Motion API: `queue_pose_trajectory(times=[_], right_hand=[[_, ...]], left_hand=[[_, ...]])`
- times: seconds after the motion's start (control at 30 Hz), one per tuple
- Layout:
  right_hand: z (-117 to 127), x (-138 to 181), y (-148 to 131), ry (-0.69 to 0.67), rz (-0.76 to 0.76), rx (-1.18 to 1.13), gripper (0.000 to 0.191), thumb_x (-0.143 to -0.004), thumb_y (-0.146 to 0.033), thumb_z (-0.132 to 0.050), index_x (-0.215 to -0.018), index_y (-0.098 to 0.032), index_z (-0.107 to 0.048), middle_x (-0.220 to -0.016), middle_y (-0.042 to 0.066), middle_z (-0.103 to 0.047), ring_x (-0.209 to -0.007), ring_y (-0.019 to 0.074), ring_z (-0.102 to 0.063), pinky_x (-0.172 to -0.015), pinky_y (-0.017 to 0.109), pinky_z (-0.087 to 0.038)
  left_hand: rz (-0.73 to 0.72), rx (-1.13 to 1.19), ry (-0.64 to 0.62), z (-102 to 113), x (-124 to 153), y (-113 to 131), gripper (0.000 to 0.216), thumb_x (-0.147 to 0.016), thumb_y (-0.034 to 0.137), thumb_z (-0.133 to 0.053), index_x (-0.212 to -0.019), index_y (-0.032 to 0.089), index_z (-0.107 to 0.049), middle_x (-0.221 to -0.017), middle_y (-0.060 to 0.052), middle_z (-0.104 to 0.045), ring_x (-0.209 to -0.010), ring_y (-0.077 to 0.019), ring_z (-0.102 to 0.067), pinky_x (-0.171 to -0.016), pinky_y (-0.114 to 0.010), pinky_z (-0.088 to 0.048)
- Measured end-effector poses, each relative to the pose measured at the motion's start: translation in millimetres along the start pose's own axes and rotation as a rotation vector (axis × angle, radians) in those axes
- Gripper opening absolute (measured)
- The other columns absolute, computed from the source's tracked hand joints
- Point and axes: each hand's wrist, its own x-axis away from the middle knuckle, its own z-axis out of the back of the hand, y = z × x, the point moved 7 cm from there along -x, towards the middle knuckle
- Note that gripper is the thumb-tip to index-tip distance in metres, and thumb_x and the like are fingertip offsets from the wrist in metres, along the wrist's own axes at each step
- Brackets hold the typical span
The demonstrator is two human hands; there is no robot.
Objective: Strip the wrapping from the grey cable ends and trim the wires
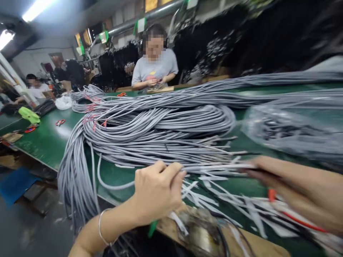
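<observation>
Green table (48, 137), cables (76, 171) overhanging front edge, left fingers (173, 172), right fingers (260, 163) gripping gray cable (199, 168)

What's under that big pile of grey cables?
A green tabletop shows around the grey cables, and some hang over its edge. Anything else beneath the thick pile is covered, so I can't tell.

The right hand (284, 178) is blurred, its forearm (321, 187) cut off at the right edge. The left hand (159, 185) hides part of a grey cable (118, 187). Dark pieces (278, 129) in the plastic bag (321, 141) are unclear.
</observation>
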Motion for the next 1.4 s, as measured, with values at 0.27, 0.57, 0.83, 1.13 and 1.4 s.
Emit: queue_pose_trajectory(times=[0.27, 0.57, 0.83, 1.13, 1.4], right_hand=[[-50.6, -8.3, -16.6, -0.031, -0.409, -0.821, 0.045, -0.058, -0.06, -0.069, -0.065, -0.016, -0.066, -0.045, -0.004, -0.042, -0.041, 0.007, -0.03, -0.038, 0.022, -0.023], [-62.4, 15.3, -12.2, 0.208, -0.704, -1.265, 0.049, -0.04, -0.055, -0.082, -0.052, -0.015, -0.058, -0.04, -0.008, -0.034, -0.037, 0.0017, -0.022, -0.037, 0.02, -0.012], [-90.6, 23.8, -29.3, -0.111, -0.699, -1.221, 0.047, -0.048, -0.057, -0.079, -0.049, -0.015, -0.057, -0.044, -0.003, -0.046, -0.041, 0.0055, -0.035, -0.038, 0.02, -0.025], [-47.6, 25.1, -12.6, 0.281, -0.53, -0.89, 0.03, -0.079, -0.051, -0.056, -0.073, -0.022, -0.06, -0.049, -0.006, -0.037, -0.038, 0.0075, -0.031, -0.035, 0.021, -0.027], [-45.4, 29.7, -71.6, 0.107, 0.129, -0.282, 0.026, -0.086, -0.019, -0.047, -0.063, -0.021, -0.059, -0.051, -0.001, -0.062, -0.04, 0.0106, -0.054, -0.042, 0.021, -0.041]], left_hand=[[0.178, 0.364, -0.205, -52.1, 19.2, -33.6, 0.016, -0.085, 0.014, -0.053, -0.088, 0.016, -0.069, -0.077, -0.005, -0.068, -0.071, -0.0164, -0.063, -0.066, -0.026, -0.049], [0.153, 0.468, -0.214, -58.0, 17.7, -4.7, 0.02, -0.085, 0.01, -0.049, -0.097, 0.014, -0.065, -0.085, -0.008, -0.067, -0.079, -0.0162, -0.063, -0.072, -0.026, -0.051], [0.24, 0.515, -0.124, -56.1, 26.8, -12.1, 0.015, -0.083, 0.013, -0.055, -0.086, 0.013, -0.07, -0.072, -0.007, -0.067, -0.064, -0.014, -0.061, -0.059, -0.024, -0.049], [0.35, 0.338, -0.076, -50.2, 31.6, -22.9, 0.022, -0.082, 0.014, -0.053, -0.094, 0.017, -0.072, -0.059, 0.0, -0.048, -0.051, -0.0105, -0.043, -0.046, -0.023, -0.035], [0.363, 0.358, -0.042, -47.9, 37.1, -25.5, 0.023, -0.082, 0.015, -0.054, -0.098, 0.017, -0.071, -0.061, -0.001, -0.051, -0.053, -0.0109, -0.044, -0.048, -0.023, -0.038]])
